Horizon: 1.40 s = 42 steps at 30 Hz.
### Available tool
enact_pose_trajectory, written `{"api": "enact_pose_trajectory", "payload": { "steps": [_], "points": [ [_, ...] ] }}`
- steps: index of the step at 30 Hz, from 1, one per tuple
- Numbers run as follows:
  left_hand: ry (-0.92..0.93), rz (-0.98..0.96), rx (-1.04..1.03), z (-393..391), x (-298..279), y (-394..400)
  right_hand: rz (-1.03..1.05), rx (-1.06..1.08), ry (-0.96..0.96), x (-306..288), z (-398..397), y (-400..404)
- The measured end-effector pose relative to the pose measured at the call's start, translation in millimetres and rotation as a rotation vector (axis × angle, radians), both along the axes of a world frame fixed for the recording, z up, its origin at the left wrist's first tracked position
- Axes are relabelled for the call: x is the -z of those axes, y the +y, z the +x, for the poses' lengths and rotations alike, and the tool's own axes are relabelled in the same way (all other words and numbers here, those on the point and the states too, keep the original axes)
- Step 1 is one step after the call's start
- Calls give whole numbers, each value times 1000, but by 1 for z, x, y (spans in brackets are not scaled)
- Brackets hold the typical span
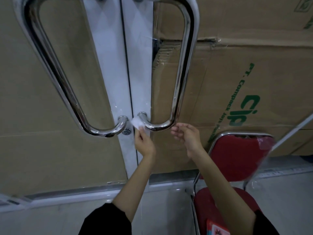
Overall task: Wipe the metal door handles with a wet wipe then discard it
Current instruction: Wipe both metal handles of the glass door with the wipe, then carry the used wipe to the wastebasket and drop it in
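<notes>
Looking down at a double glass door, we see two polished metal handles, both long U-shaped chrome tubes with curved lower ends bolted near the centre seam. The left handle (55,73) runs from upper left down to its mount beside the seam; the right handle (182,68) runs from the top down to its bend just right of the seam. Both are shiny, with dark reflections along the tube. A small round lock (126,132) sits just under the left handle's lower mount.

The wet wipe (138,124) is small, white and crumpled, pressed against the lower curved end of the right handle, near its mount.

Our left hand (144,144) pinches the wipe at the fingertips, fingers closed on it and reaching up to the handle's bend. Our right hand (187,134) holds nothing; its fingers are loosely curled and apart, palm turned left, hovering just below the right handle's bottom bend, whether touching the tube we cannot tell.

Both forearms reach up and forward from the bottom edge, bare from the wrist, with black sleeves (108,219) pushed to the elbow. The left arm angles up to the seam, the right runs roughly parallel beside it.

Behind the glass stand brown cardboard boxes (245,78) with green print. A red padded chair (237,158) with a chrome frame stands at lower right, near our right arm.
</notes>
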<state>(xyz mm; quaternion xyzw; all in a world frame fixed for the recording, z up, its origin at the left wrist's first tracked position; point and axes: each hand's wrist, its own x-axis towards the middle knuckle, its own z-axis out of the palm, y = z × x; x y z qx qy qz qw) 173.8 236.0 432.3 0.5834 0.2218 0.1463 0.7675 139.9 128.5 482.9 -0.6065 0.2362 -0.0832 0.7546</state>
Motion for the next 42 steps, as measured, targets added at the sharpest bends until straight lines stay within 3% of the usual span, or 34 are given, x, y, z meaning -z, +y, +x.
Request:
{"api": "enact_pose_trajectory", "payload": {
  "steps": [2,5,7,9,13,17,27,34,42],
  "points": [
    [131,-318,-65,15,-12,-7,-3,-12,2,-2,-2,0],
    [215,-905,44,33,-21,-15,-2,-25,4,-4,-4,-1],
    [268,-1068,143,30,-21,-20,-1,-34,6,-4,-5,-1],
    [308,-1109,213,19,-17,-20,6,-48,10,-3,-6,2],
    [347,-1068,327,6,-6,-3,-22,-122,33,2,-10,10],
    [321,-903,396,-3,-14,34,-62,-229,34,7,-10,27],
    [145,-112,828,-23,-107,191,-108,-658,-112,-41,6,134],
    [-42,73,605,-50,-151,323,-68,-915,-239,-84,9,263],
    [22,-17,175,-72,-125,496,31,-1077,-152,-73,7,468]
  ]
}}
